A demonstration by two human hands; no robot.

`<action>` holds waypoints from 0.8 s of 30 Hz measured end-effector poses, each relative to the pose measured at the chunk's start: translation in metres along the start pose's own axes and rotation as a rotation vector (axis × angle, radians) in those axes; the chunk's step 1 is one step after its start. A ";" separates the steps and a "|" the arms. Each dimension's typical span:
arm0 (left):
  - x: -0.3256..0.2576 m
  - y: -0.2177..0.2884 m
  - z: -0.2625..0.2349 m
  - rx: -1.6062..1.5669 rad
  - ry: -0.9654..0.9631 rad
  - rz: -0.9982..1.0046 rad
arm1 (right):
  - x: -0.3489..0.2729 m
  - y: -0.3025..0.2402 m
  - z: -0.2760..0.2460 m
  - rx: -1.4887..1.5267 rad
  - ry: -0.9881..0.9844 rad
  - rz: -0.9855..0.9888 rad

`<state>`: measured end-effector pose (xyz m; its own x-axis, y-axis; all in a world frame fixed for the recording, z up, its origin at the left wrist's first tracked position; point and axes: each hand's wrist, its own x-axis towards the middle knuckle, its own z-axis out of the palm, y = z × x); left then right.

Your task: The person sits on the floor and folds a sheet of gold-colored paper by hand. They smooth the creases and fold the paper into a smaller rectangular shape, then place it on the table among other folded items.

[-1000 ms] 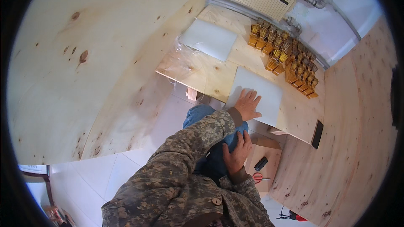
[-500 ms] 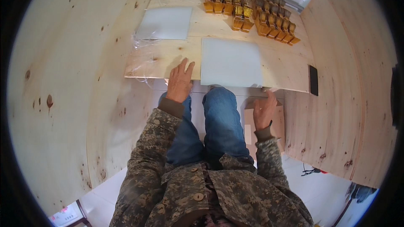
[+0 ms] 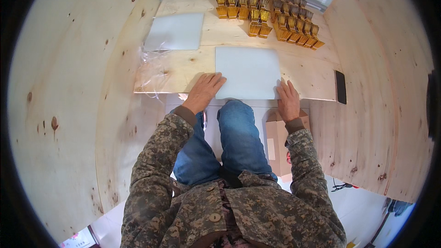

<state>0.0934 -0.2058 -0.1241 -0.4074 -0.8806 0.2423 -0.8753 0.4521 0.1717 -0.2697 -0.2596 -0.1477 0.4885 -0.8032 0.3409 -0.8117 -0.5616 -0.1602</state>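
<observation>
A white rectangular sheet (image 3: 248, 71) lies flat on the wooden table (image 3: 179, 71), its near edge at the table's front edge. My left hand (image 3: 203, 91) rests on the sheet's left edge, fingers stretched forward and its fingertips just over the border. At the opposite side my right hand (image 3: 288, 99) lies against the sheet's lower right edge with its fingers extended. Neither hand grips anything. Farther back on the left lies a second white sheet (image 3: 175, 31), with crumpled clear plastic film (image 3: 154, 57) beside its near corner.
Several bundles of yellow-brown strips (image 3: 294, 25) stand in rows at the back right. A black phone-like slab (image 3: 340, 87) lies at the table's right end. Tall wooden panels (image 3: 69, 87) close off both sides. A cardboard box (image 3: 276, 142) stands below, right of my knees.
My right hand has moved up from below the table edge to the sheet's right side. My left hand has shifted right onto the sheet's left edge.
</observation>
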 end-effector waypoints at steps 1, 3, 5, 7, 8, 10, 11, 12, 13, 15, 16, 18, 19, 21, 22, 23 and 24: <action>-0.002 0.001 -0.002 -0.031 0.032 0.000 | -0.002 0.001 0.001 0.032 -0.015 0.017; -0.004 0.002 -0.006 -0.085 0.048 -0.021 | -0.005 0.004 0.002 0.118 0.094 -0.026; -0.007 0.001 -0.009 -0.146 0.017 -0.028 | -0.007 0.007 0.000 0.214 0.141 -0.032; -0.008 -0.001 -0.008 -0.203 0.049 -0.024 | -0.007 0.009 -0.001 0.335 0.153 -0.036; -0.008 -0.002 -0.007 -0.226 0.080 -0.025 | -0.007 0.010 -0.002 0.383 0.161 -0.024; -0.006 -0.004 -0.004 -0.313 0.156 -0.048 | -0.007 0.010 -0.003 0.498 0.174 0.027; -0.003 -0.004 -0.001 -0.378 0.200 -0.069 | -0.006 0.010 -0.003 0.580 0.183 0.089; 0.000 -0.004 0.001 -0.443 0.245 -0.089 | -0.005 0.009 -0.003 0.667 0.201 0.155; 0.002 -0.004 0.003 -0.482 0.241 -0.168 | -0.003 0.008 -0.003 0.766 0.221 0.219; 0.005 -0.003 0.004 -0.558 0.229 -0.328 | 0.003 0.009 -0.004 1.005 0.162 0.460; 0.008 -0.004 0.004 -0.558 0.214 -0.400 | 0.007 0.010 -0.005 1.135 0.122 0.592; 0.013 -0.005 0.003 -0.554 0.189 -0.534 | 0.016 0.010 -0.003 1.124 0.190 0.510; 0.016 -0.006 0.003 -0.557 0.178 -0.564 | 0.022 0.009 -0.001 1.147 0.225 0.454; 0.020 -0.006 0.002 -0.529 0.180 -0.618 | 0.034 0.006 0.007 1.123 0.283 0.445; 0.021 -0.004 0.001 -0.563 0.216 -0.655 | 0.040 0.004 0.011 1.126 0.316 0.429; 0.024 0.000 0.001 -0.577 0.258 -0.697 | 0.045 0.002 0.015 1.098 0.329 0.444; 0.026 0.003 0.001 -0.611 0.288 -0.751 | 0.050 0.001 0.020 1.070 0.344 0.458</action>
<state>0.0800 -0.2275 -0.1178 0.3433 -0.9360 0.0774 -0.5627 -0.1390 0.8149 -0.2396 -0.3037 -0.1489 -0.0168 -0.9671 0.2540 -0.1329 -0.2496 -0.9592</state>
